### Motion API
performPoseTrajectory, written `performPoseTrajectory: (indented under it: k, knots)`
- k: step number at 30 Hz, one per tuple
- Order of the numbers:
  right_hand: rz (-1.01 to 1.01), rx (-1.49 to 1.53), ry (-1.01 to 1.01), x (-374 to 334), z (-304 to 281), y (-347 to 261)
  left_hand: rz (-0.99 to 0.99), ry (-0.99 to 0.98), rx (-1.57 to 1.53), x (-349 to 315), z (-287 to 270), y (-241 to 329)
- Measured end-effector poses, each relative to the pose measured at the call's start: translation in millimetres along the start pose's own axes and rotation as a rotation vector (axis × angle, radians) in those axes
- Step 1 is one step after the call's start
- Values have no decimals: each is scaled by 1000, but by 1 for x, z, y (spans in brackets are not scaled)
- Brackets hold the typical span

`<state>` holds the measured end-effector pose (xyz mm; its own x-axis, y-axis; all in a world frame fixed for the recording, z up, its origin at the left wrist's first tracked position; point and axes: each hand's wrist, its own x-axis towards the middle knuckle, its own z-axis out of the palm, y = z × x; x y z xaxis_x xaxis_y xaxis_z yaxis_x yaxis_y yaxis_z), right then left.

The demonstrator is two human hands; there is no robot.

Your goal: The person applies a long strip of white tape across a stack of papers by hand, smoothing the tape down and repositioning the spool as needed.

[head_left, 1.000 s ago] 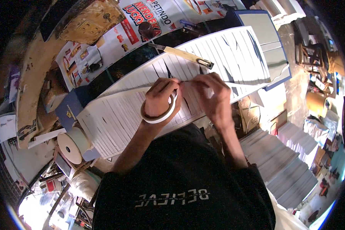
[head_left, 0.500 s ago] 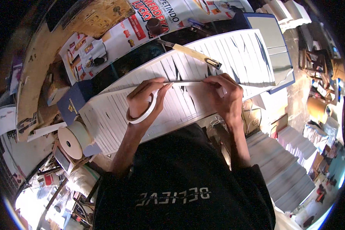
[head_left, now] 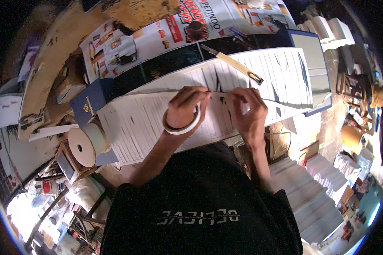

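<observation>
My left hand (head_left: 184,109) reaches over long rows of white paper stacks (head_left: 130,123), a narrow roll of white tape (head_left: 194,126) looped around it. Its thumb and fingers are pinched together at a thin pale strip that looks like tape. Just to the right, my right hand (head_left: 250,114) is also closed, fingertips pinched at the strip's other end. Only a short stretch of it shows between the two hands. Beyond them a cutter knife (head_left: 238,67) with a yellowish handle lies across the far row of paper.
A large spool (head_left: 83,146) stands at the left beside a dark blue cover (head_left: 89,104). A printed banner (head_left: 157,36) covers the far table, with a small dark pot (head_left: 195,30) on it. An open blue folder (head_left: 311,55) lies right; paper stacks (head_left: 306,191) stand lower right.
The view has shifted, so the table sits further right in it. My hands have come closer together, and less of the pale strip shows between them.
</observation>
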<state>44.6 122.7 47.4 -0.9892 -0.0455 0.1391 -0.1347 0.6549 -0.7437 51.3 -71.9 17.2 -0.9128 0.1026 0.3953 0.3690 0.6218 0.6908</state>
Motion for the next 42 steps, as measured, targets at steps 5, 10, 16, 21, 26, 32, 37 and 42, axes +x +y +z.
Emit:
performPoseTrajectory:
  k: [5,10,16,21,26,32,37,42]
  knots:
    - [-16,78,13,1,28,-14,-21,-49,-68,-5,-15,-10]
    - [6,42,-18,4,25,-17,-134,-13,-198,-25,-63,-45]
    - [5,48,-23,4,25,-10,-157,-35,-116,-13,-73,-51]
    - [1,22,-35,5,24,-10,-153,-37,-60,-11,-72,-51]
    - [0,19,-46,4,23,-10,-113,-48,-100,-10,-74,-52]
    - [21,25,-60,6,20,-12,-55,-179,-132,-8,-84,-58]
    - [47,64,-74,6,18,-8,-126,-368,-179,4,-96,-44]
    - [53,60,-58,6,19,-11,-23,-292,-238,3,-86,-54]
